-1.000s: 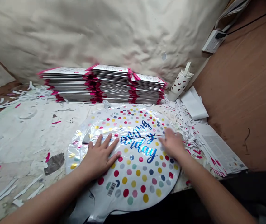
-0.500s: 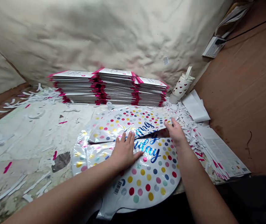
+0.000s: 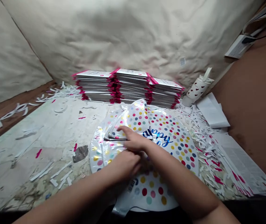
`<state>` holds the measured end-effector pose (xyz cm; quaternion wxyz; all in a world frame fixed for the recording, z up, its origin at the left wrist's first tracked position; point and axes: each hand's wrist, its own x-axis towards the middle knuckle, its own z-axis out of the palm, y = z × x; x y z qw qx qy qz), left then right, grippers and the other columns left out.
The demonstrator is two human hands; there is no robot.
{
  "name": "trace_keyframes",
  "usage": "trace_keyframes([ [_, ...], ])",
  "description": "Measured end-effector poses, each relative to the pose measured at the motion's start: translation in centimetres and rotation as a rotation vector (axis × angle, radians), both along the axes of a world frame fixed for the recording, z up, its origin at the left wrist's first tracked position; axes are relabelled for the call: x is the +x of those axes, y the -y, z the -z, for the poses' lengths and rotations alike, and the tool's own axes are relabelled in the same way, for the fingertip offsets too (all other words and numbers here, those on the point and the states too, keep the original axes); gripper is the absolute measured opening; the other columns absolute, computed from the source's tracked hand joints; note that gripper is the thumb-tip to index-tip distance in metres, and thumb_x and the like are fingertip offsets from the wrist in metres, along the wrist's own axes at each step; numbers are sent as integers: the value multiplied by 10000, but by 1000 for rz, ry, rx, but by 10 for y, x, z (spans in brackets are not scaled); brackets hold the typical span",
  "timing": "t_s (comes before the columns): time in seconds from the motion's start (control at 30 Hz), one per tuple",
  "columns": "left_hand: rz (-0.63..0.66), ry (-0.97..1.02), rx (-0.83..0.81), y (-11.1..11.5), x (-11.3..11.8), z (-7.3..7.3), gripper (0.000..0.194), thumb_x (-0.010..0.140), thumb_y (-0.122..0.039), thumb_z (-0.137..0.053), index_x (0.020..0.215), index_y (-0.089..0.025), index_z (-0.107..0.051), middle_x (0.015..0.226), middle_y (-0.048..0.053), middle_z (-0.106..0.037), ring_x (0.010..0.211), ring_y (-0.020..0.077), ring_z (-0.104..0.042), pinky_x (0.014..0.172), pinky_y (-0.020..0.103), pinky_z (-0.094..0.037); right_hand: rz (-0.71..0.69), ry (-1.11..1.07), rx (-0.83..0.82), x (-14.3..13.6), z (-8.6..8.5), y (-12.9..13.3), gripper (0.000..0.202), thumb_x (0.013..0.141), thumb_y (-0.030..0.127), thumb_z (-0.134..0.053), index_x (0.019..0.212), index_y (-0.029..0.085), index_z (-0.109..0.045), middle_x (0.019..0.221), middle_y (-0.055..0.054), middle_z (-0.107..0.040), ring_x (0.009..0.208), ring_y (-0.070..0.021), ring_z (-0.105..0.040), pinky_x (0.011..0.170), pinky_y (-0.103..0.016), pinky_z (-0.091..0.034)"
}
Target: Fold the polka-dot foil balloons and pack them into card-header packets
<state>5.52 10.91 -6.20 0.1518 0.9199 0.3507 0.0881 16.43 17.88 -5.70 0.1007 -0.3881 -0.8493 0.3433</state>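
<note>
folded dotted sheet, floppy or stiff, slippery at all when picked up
Likely floppy: the folded sheet doubles over on itself. Its bright glare suggests a slick surface that may slide. Its edge looks thin, so it is probably light for its size.

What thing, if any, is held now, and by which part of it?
A hold cannot be told: the right hand lies over the folded part of the polka-dot foil balloon; the left hand is blurred and partly hidden.
</note>
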Motion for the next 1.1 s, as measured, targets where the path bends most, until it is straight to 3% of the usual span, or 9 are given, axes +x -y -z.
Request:
trace_keyframes([
  [0.13,-71,-95,368,-20,-67,-7,298,828,-102,-394,1051,-138,-588,1076,121,-618,977,239,-563,830,387,-452,55,-27,92,13,11,-2,538,675,95,-497,1204,166,-431,1190,-86,-528,1018,-178,-542,868,-297,-439],
  [0.23,-91,-288,532,-43,-101,-15,206,811,-103,-431,858,-123,-631,850,119,-649,808,247,-589,729,398,-459,88,-10,187,-2,14,2,462,694,175,-558,1150,180,-485,1208,-79,-524,1093,-198,-493,925,-306,-392],
  [0.4,-151,-286,628,-38,-90,-38,266,857,-157,-400,661,-160,-581,665,63,-579,655,209,-534,620,355,-423,292,66,319,-40,23,6,219,780,173,-463,952,117,-586,980,-147,-619,913,-244,-574,784,-358,-442],
  [0.5,-84,-195,507,-20,-73,-30,281,882,-256,-394,752,-153,-621,800,93,-626,766,219,-566,678,349,-446,357,56,368,-37,21,-2,185,746,96,-470,808,155,-634,819,-87,-665,761,-198,-610,690,-297,-459],
  [0.63,-74,-216,272,-14,-72,4,554,850,-503,-413,1257,-134,-480,1324,169,-452,1210,331,-402,938,438,-384,563,-51,481,29,-21,-21,224,821,166,-454,923,181,-652,791,-36,-688,685,-154,-615,614,-248,-464],
  [0.77,-154,-230,79,-18,-78,18,662,846,-558,-368,1380,-170,-318,1435,143,-292,1315,339,-239,1031,475,-286,914,-236,862,109,-87,-15,308,892,302,-418,956,102,-643,821,-96,-677,753,-197,-618,677,-313,-476],
  [0.9,-211,-60,-106,-25,-80,3,552,833,-530,-409,1281,-215,-477,1386,101,-398,1280,327,-322,1027,479,-297,558,-374,1125,123,-99,35,212,805,178,-584,1002,198,-659,916,-46,-700,837,-173,-649,745,-293,-521],
  [1.0,-490,259,-334,-35,-89,-13,441,845,-528,-379,1051,-226,-625,1154,73,-611,1072,268,-548,913,403,-437,149,-327,973,109,-55,80,343,822,93,-531,1129,231,-596,1062,-49,-671,1009,-170,-611,897,-356,-490],
  [1.1,-803,593,-393,-44,-98,-23,435,809,-554,-432,942,-180,-609,927,75,-658,850,224,-614,757,338,-505,-10,-223,752,105,1,113,298,855,150,-483,1118,215,-606,1083,-52,-660,1068,-195,-580,976,-418,-423],
])
